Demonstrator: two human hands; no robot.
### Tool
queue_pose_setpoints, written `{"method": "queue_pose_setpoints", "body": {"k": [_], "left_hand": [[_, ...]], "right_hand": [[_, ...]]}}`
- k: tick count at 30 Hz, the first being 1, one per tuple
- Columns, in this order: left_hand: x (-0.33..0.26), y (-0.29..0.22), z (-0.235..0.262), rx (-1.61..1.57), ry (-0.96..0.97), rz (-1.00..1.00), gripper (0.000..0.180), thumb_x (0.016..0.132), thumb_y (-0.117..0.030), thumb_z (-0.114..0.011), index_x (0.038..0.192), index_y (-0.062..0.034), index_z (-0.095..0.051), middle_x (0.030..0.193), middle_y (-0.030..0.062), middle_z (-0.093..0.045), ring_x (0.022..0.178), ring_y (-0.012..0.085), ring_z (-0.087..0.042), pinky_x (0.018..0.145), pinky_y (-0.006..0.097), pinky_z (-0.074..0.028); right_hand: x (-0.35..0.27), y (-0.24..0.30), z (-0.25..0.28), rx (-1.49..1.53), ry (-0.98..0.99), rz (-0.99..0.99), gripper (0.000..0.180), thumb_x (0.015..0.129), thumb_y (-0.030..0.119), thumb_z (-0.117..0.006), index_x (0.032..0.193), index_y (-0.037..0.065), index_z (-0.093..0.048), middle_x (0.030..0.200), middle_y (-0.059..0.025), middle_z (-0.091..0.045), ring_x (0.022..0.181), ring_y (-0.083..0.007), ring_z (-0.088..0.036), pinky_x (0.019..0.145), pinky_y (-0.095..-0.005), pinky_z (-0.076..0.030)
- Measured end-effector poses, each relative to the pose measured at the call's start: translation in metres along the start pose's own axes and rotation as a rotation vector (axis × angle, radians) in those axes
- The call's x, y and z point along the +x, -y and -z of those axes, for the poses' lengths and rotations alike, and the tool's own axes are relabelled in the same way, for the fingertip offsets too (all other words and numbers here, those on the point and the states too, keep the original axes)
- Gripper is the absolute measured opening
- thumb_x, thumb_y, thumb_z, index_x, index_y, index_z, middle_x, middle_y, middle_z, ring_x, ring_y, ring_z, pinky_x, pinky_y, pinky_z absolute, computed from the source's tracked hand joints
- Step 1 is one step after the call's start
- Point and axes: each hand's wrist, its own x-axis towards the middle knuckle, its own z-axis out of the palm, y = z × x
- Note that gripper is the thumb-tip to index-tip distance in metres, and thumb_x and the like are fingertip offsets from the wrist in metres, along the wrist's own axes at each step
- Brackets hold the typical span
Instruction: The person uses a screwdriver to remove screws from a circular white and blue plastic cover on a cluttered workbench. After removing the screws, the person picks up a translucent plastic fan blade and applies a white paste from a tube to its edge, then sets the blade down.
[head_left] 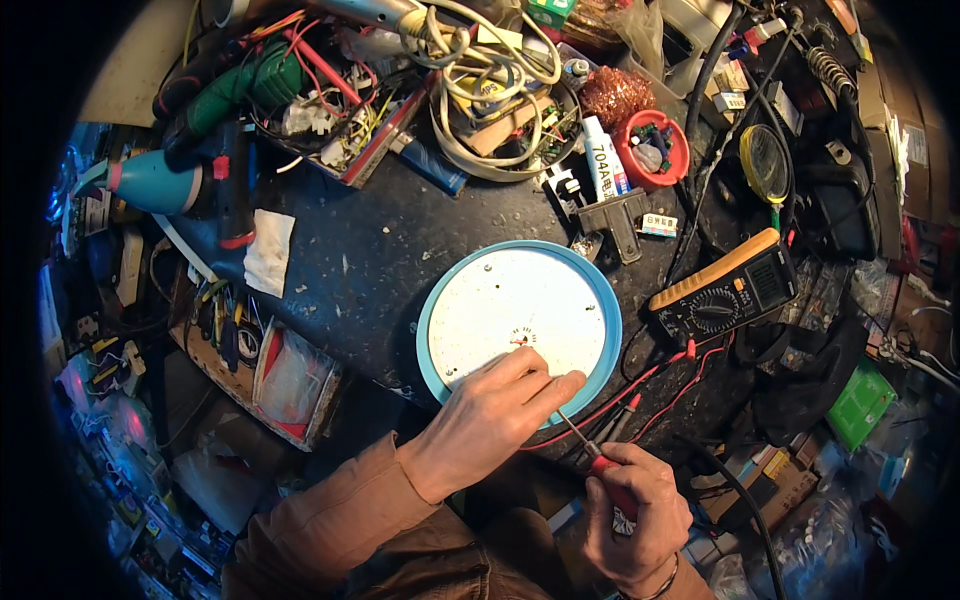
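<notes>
A round lamp base with a white plate (520, 285) and a light-blue rim (612, 305) lies on the dark bench. Small screws and holes dot the plate, and red and dark bits show near its middle. My left hand (485, 410) bends over its lower edge, fingertips drawn together; what they hold, if anything, is hidden. In my right hand (645, 515), below and to the right, is a screwdriver (612, 476) with a red handle. Its thin shaft points up and left, and the tip ends close to my left fingers.
A yellow-and-black multimeter (725, 290) with red leads lies right of the lamp. Behind are a coiled cream cable (450, 110), a white glue tube (605, 160) and a red bowl (675, 145). A tool box (255, 370) stands left, near a folded white tissue (268, 252).
</notes>
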Motion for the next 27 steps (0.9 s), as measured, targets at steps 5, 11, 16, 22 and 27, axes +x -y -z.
{"method": "queue_pose_setpoints", "body": {"k": [5, 11, 16, 22, 27], "left_hand": [[-0.008, -0.008, 0.008, -0.045, -0.111, 0.066, 0.036, 0.086, 0.004, -0.084, 0.121, -0.001, -0.083, 0.093, 0.0085, -0.075, 0.097, 0.024, -0.071, 0.08, 0.036, -0.062], [-0.044, -0.015, 0.033, 0.037, 0.05, 0.019, 0.021, 0.087, -0.004, -0.081, 0.108, -0.0009, -0.079, 0.101, 0.0059, -0.074, 0.1, 0.0216, -0.071, 0.087, 0.035, -0.061], [-0.053, -0.009, 0.022, 0.05, 0.04, 0.037, 0.02, 0.086, -0.002, -0.081, 0.106, -0.0033, -0.084, 0.101, 0.0049, -0.078, 0.095, 0.0211, -0.071, 0.084, 0.035, -0.06], [-0.057, -0.006, 0.018, 0.024, 0.015, 0.041, 0.017, 0.086, -0.003, -0.082, 0.104, -0.0035, -0.085, 0.099, 0.0044, -0.077, 0.094, 0.0205, -0.071, 0.082, 0.035, -0.061], [-0.058, -0.006, 0.015, 0.016, -0.018, 0.043, 0.016, 0.086, -0.003, -0.082, 0.102, -0.0037, -0.084, 0.098, 0.0036, -0.077, 0.094, 0.0199, -0.071, 0.082, 0.034, -0.061]], "right_hand": [[0.006, 0.006, 0.002, -0.08, 0.038, 0.031, 0.039, 0.081, -0.007, -0.09, 0.114, -0.001, -0.07, 0.107, -0.0201, -0.082, 0.087, -0.0282, -0.082, 0.071, -0.0334, -0.064], [0.013, 0.015, 0.009, -0.05, 0.137, 0.032, 0.026, 0.098, -0.002, -0.082, 0.123, -0.002, -0.073, 0.114, -0.0195, -0.078, 0.094, -0.037, -0.08, 0.074, -0.0386, -0.065], [0.018, 0.026, 0.01, -0.21, 0.149, -0.022, 0.031, 0.097, 0.005, -0.088, 0.124, 0.0, -0.074, 0.107, -0.0162, -0.077, 0.084, -0.0326, -0.079, 0.067, -0.0352, -0.063], [0.023, 0.034, 0.01, -0.15, 0.197, -0.16, 0.041, 0.096, 0.003, -0.089, 0.132, -0.001, -0.071, 0.108, -0.0178, -0.076, 0.084, -0.0329, -0.081, 0.068, -0.0344, -0.064], [0.024, 0.037, 0.01, -0.29, 0.245, -0.108, 0.04, 0.087, -0.002, -0.09, 0.122, -0.001, -0.07, 0.109, -0.0186, -0.079, 0.086, -0.029, -0.082, 0.067, -0.0333, -0.063]]}}
